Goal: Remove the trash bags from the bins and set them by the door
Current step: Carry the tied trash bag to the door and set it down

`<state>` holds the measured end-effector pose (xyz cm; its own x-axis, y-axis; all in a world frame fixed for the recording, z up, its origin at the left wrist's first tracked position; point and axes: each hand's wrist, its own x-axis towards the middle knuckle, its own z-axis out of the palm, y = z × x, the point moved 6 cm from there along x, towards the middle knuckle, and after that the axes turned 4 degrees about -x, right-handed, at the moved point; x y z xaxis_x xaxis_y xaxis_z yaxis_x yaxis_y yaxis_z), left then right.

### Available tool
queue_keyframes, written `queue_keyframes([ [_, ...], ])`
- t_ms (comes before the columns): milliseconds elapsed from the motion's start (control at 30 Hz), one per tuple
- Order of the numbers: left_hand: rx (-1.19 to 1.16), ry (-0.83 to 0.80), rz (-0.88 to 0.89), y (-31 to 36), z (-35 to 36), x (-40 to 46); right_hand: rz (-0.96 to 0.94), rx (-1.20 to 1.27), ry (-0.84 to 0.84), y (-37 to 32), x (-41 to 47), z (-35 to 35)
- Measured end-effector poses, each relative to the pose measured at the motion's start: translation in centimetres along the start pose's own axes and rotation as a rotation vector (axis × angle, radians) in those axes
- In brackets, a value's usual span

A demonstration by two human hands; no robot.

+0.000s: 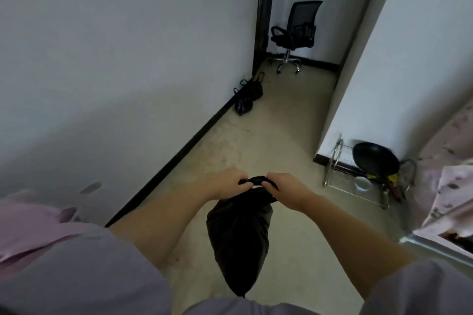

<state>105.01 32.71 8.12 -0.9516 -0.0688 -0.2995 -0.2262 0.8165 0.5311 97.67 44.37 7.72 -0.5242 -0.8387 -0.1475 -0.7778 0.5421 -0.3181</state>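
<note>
A full black trash bag (239, 240) hangs in front of me above the floor. My left hand (225, 184) and my right hand (286, 190) each grip a twisted strip of the bag's top, side by side and nearly touching. Further along the corridor, two tied black trash bags (247, 96) sit on the floor against the left wall, just before a dark door frame (263, 15).
A black office chair (294, 33) stands at the corridor's far end. At the right, a wire dish rack (358, 181) with a black pan (375, 158) sits on the floor by a wall corner. A patterned cloth (450, 161) covers furniture at the right edge.
</note>
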Motion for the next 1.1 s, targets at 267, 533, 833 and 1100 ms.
queue_keyframes([
  [267,0.042,-0.035,0.077,-3.3,-10.4,18.8,0.072,0.046,0.024,9.1,17.3,-5.9],
  [533,-0.040,0.040,0.013,-6.8,-17.4,39.0,-0.015,-0.033,-0.027,20.4,34.7,-12.2],
  [833,-0.094,0.062,-0.015,-8.1,-24.9,56.9,-0.062,-0.040,-0.102,31.4,51.0,-18.5],
  [1100,-0.085,0.046,-0.026,-15.2,-32.0,71.1,-0.052,-0.042,-0.102,37.0,67.8,-20.3],
])
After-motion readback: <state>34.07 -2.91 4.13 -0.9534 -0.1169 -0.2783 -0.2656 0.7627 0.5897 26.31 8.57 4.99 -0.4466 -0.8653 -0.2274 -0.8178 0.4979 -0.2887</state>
